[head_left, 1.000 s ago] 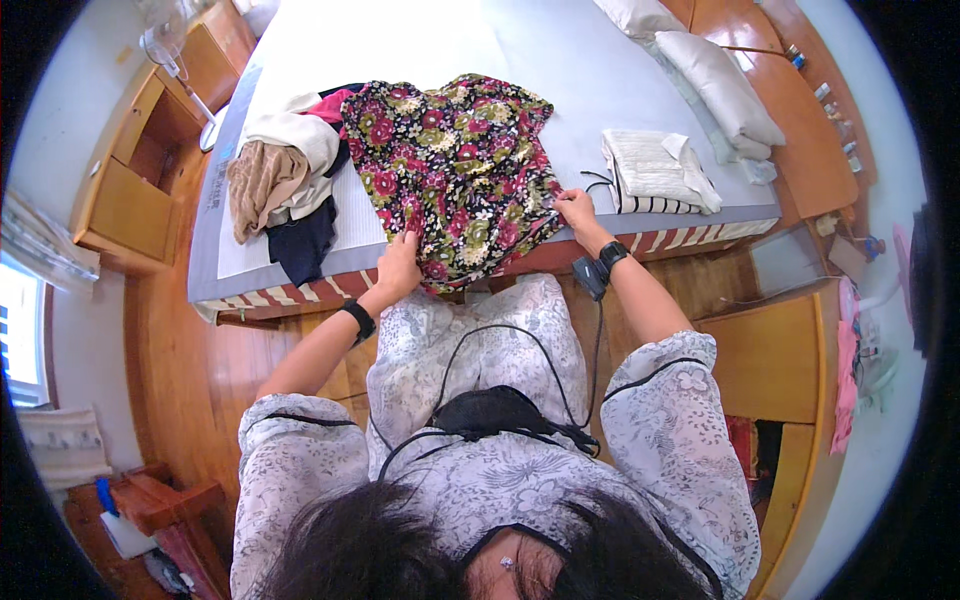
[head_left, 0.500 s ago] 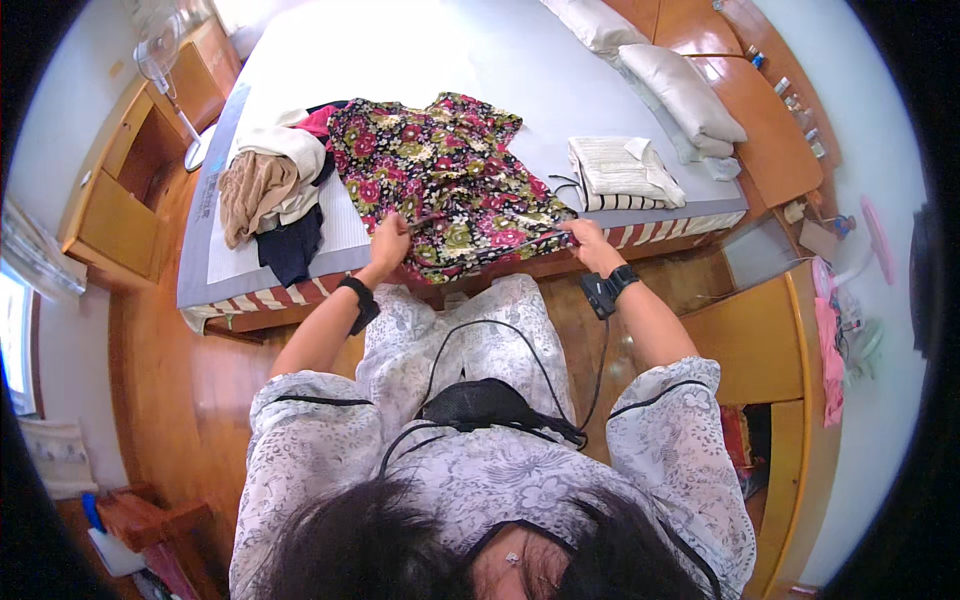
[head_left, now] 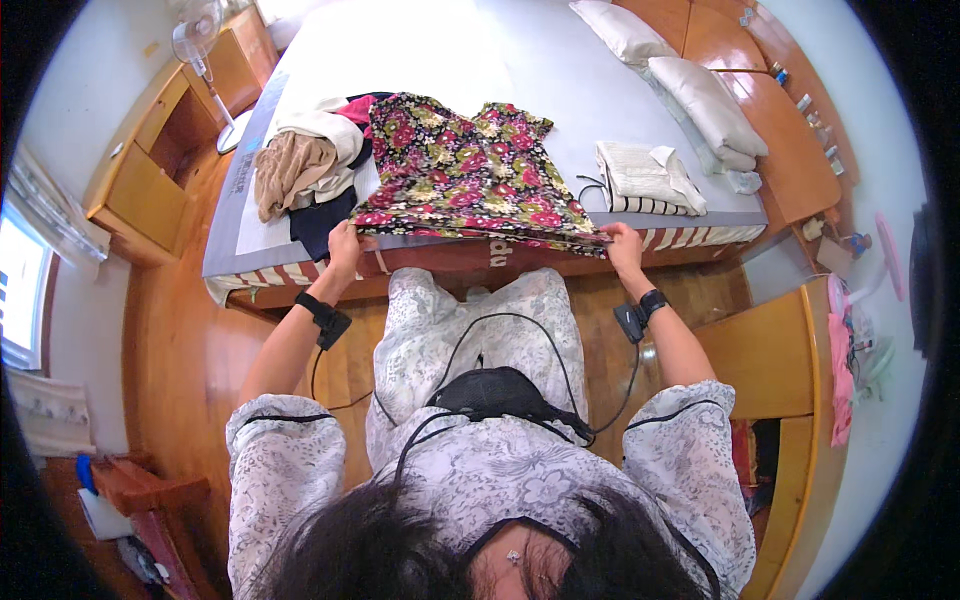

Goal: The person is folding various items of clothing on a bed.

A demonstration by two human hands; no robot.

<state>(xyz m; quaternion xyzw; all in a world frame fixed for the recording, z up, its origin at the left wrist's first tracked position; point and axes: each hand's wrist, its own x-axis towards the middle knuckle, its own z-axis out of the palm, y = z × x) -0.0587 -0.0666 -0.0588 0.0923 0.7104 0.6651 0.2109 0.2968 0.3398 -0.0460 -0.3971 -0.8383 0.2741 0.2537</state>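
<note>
Floral top [head_left: 465, 180] between both hands [head_left: 343, 248] [head_left: 623, 247]

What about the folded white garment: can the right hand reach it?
Likely yes: the folded white garment lies just beyond the right hand, nothing visible between, but that hand would probably need to release the floral top.

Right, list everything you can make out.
Floral garment: 1, black, red, green, cream, bed's near edge
Clothes pile: 1, beige, white, navy, pink, bed's left
Folded clothing: 1 stack, white, black stripes, bed's right
Pillows: 2, cream, bed's upper right
Bed: 1, white and grey, centre
Headboard: 1, brown, upper right
Bottles: several, mixed, headboard
Fan: 1, white, upper left
Cabinet: 1, brown, left
Wooden unit: 1, tan, right
Hanging cloth: 1, pink, far right
Window: 1, bright, left
Left grip: 1, pinching garment's left corner
Right grip: 1, pinching garment's right corner
</note>
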